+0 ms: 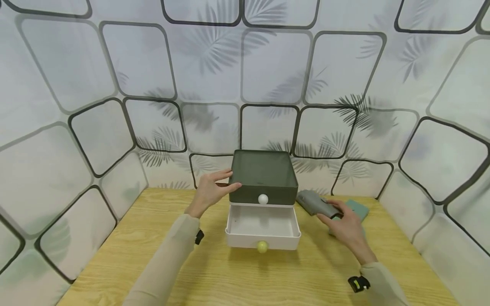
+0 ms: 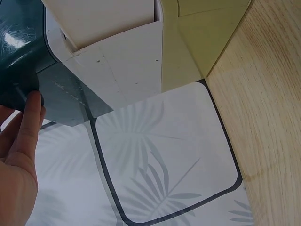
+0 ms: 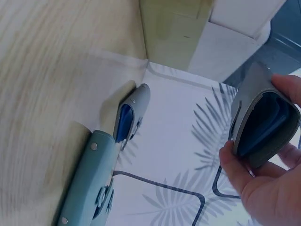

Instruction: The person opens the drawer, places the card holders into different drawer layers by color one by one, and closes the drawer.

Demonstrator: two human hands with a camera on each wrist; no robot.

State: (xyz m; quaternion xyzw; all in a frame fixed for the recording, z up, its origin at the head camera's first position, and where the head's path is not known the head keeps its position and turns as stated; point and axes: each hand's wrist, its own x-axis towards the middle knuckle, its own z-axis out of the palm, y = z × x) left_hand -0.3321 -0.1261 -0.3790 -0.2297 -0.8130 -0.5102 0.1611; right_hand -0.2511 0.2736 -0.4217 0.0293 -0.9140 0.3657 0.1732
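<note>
A small drawer unit stands on the table, with a dark green top section and white knob. Below it, a white drawer with a yellow-green knob is pulled out; its visible inside holds nothing. My left hand rests its thumb and fingertips, fairly straight, on the left edge of the green section. To the right of the unit, my right hand grips a grey snap case between thumb and fingers. Its end gapes, showing a dark blue inside.
A teal case lies on the table near my right hand, beside a second grey case. The unit's yellow-green bottom section stands on the wooden table. Patterned cloth hangs behind and at both sides.
</note>
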